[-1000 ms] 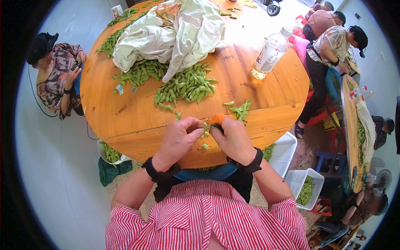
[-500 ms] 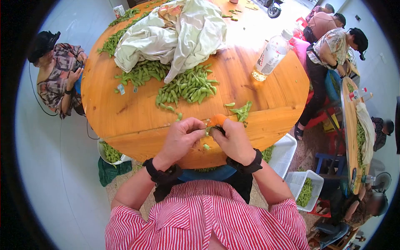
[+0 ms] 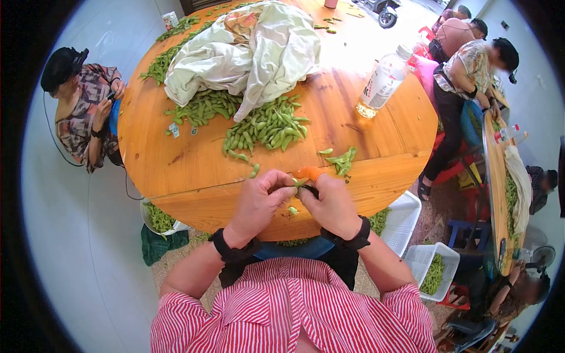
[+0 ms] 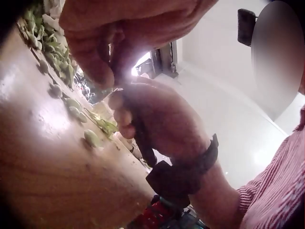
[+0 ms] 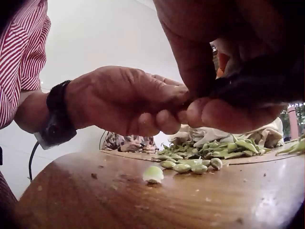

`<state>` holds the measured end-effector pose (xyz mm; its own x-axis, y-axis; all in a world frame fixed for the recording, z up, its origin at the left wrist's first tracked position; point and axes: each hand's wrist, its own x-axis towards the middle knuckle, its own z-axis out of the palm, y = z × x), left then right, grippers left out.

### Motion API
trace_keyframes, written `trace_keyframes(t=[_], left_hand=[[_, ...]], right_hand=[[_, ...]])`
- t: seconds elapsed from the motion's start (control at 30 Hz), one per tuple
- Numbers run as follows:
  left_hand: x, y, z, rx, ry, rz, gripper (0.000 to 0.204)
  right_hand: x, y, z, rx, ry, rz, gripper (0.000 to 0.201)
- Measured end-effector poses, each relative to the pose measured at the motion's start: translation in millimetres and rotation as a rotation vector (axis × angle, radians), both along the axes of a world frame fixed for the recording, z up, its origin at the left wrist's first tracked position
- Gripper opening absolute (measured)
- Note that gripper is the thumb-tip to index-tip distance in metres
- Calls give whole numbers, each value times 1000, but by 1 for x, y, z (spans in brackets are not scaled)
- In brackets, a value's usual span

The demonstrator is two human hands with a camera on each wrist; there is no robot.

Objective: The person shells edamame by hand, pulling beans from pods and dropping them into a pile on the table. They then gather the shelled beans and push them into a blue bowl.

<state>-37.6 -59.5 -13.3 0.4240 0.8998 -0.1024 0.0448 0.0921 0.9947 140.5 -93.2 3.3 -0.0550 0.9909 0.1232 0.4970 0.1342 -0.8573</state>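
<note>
We're at the round worktop (image 3: 176, 159), near edge. Big pod heap (image 3: 265, 125) lies far. Left hand (image 3: 259, 203) and right hand (image 3: 332, 203) meet, fingers curled, pinching one pod (image 3: 299, 183) between them: shelling, we judge. Next needs a thumb split. Loose bean (image 3: 292, 210) beneath.

1. The left hand (image 3: 259, 200) and right hand (image 3: 331, 200) are meeting at the near edge of the round wooden table (image 3: 176, 165).
2. A loose green bean (image 3: 292, 210) is lying beneath them.
3. A heap of green pods (image 3: 265, 126) is sitting behind them, perhaps partly under the crumpled pale cloth (image 3: 247, 47).
</note>
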Motion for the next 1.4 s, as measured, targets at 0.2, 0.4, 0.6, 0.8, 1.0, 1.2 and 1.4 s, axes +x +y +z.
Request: trace_keyframes(t=[0.2,0.4,0.6,0.8,1.0,1.2,1.4], left_hand=[[-1,-3,3,101,81,34,12],[2,-4,9,429,244,66,9],[-6,3,3,242,61,-24,7],[-17,14,10,-401,-238,-176,6],[-8,3,9,-345,-227,-77,7],[-11,0,6,-366,-252,-19,9],[-19,4,-2,-650,-490,-147,11]], right_hand=[[-2,-1,1,65,-103,3,12],[-9,-2,-1,110,-193,-18,11],[-1,-1,5,18,-64,52,11],[12,7,-13,-159,316,228,11],[10,7,-8,-400,558,204,8],[7,6,-10,-338,489,191,7],[13,9,-11,-267,520,343,8]])
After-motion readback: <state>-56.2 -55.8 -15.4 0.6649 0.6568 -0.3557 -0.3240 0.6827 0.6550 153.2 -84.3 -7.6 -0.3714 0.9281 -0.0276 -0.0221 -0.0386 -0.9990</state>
